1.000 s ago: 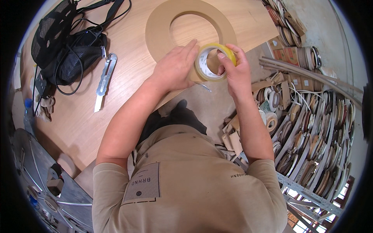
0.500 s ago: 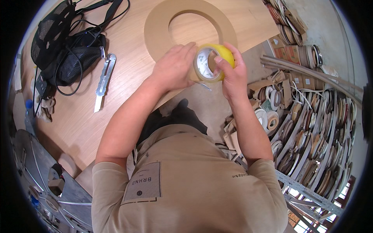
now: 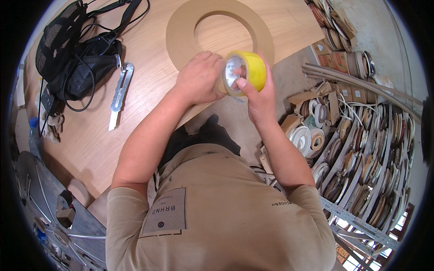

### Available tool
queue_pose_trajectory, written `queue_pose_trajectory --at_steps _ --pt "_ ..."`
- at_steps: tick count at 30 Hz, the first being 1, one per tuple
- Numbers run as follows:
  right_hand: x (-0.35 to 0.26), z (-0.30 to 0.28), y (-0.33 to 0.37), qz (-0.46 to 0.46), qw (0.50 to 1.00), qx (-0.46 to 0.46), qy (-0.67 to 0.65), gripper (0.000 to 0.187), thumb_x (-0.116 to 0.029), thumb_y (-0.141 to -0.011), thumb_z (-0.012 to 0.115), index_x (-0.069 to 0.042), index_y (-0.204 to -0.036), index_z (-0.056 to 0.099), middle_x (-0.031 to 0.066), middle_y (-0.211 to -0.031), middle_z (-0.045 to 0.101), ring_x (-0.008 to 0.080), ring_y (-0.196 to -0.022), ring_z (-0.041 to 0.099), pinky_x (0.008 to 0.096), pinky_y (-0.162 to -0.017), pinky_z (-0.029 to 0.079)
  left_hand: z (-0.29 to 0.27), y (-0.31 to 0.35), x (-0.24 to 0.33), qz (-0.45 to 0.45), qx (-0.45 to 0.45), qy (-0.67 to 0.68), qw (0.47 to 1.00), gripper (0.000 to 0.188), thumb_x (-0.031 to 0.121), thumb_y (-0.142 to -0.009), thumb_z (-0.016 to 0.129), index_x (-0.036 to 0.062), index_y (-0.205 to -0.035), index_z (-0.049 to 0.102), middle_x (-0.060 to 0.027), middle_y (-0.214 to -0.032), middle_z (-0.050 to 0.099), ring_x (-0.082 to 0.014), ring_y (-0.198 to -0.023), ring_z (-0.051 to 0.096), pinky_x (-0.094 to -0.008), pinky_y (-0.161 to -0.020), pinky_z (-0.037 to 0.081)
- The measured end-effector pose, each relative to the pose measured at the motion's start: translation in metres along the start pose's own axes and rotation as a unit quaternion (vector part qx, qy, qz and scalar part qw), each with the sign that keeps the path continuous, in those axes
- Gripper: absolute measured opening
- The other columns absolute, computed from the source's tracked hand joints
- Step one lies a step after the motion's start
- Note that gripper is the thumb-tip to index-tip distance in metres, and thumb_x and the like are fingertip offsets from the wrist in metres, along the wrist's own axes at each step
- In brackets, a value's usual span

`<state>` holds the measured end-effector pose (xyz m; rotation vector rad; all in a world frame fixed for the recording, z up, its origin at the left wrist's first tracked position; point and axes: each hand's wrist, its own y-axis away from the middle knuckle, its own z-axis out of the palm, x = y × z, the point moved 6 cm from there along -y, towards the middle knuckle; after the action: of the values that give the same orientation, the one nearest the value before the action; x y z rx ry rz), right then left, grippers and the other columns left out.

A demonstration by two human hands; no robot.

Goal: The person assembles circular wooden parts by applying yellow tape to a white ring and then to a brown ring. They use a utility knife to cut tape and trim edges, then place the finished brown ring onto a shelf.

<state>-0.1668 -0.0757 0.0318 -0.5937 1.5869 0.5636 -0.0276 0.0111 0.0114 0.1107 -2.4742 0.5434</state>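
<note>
Head view: my right hand [image 3: 260, 101] is holding a yellow tape roll [image 3: 257, 71] over the near right edge of the worktop [image 3: 92, 151]. My right fingers are clamping on it, the thumb reaching into the pale core and the others wrapping round the outer right side. The roll is standing tilted, its open core facing left, just beside my left hand [image 3: 199, 77]. My left hand is lying palm down at the near side of a wide brown ring [image 3: 181, 34]; its fingers are keeping close together, and I cannot tell whether they are gripping anything underneath. The ring is lying flat on the far part of the worktop, bare wood showing through its opening.

Left of the ring, a metal cutter [image 3: 120, 92] is resting, its blade pointing to the near side. Farther left, a black mesh bag [image 3: 90, 74] is sitting, with gloves [image 3: 55, 128] and a bottle [image 3: 34, 137] lining the left side. On the right, a metal rack [image 3: 357, 220] is carrying many thin coils [image 3: 366, 167], while long strips [image 3: 343, 77] are stretching across behind them.
</note>
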Motion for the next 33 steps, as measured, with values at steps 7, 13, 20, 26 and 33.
queue_pose_trajectory --at_steps 7,13,20,26,33 --pt "-0.04 0.006 0.043 0.142 0.989 -0.004 -0.045 0.081 -0.019 -0.089 0.081 0.001 -0.152 0.036 0.0119 -0.13 0.058 0.0174 -0.111 0.062 0.0313 -0.089 0.055 -0.003 -0.002 0.002 -0.007 -0.015 -0.014 1.0 0.057 0.021 -0.06 0.084 0.0015 -0.11 0.064 -0.0144 -0.112 0.064 -0.0341 -0.112 0.058 -0.0406 -0.102 0.048" --pt "-0.022 0.007 0.069 0.156 0.982 0.001 -0.107 0.083 -0.015 -0.089 0.081 0.0 -0.154 0.032 0.0119 -0.134 0.056 0.0175 -0.118 0.059 0.0324 -0.097 0.052 0.0 -0.005 0.004 0.009 -0.013 -0.012 1.0 0.053 0.017 -0.061 0.082 0.003 -0.109 0.064 -0.0129 -0.107 0.065 -0.0353 -0.109 0.059 -0.042 -0.097 0.05" --pt "-0.023 0.007 0.069 0.098 0.993 -0.024 -0.056 0.082 -0.013 -0.089 0.08 -0.001 -0.154 0.032 0.0109 -0.134 0.055 0.0179 -0.12 0.057 0.0329 -0.101 0.049 0.005 -0.006 0.002 -0.022 -0.057 -0.024 0.998 0.066 0.015 -0.059 0.083 0.0027 -0.12 0.063 -0.015 -0.115 0.067 -0.0352 -0.112 0.059 -0.0427 -0.101 0.049" --pt "-0.024 0.004 0.075 0.064 0.996 -0.038 -0.047 0.08 -0.012 -0.09 0.078 -0.002 -0.155 0.03 0.0116 -0.133 0.055 0.0179 -0.118 0.057 0.0333 -0.101 0.049 0.006 -0.01 0.003 0.017 -0.047 -0.051 0.997 0.066 0.022 -0.059 0.084 -0.0013 -0.119 0.067 -0.0183 -0.113 0.068 -0.0362 -0.111 0.061 -0.0435 -0.101 0.049" --pt "-0.021 -0.005 0.09 0.075 0.989 -0.028 -0.121 0.082 -0.015 -0.092 0.076 -0.002 -0.157 0.027 0.0121 -0.129 0.057 0.0179 -0.115 0.059 0.0334 -0.097 0.05 0.004 -0.027 0.014 0.029 -0.131 -0.077 0.988 0.068 0.025 -0.058 0.084 -0.0046 -0.117 0.067 -0.0204 -0.109 0.069 -0.0385 -0.105 0.066 -0.045 -0.098 0.051"
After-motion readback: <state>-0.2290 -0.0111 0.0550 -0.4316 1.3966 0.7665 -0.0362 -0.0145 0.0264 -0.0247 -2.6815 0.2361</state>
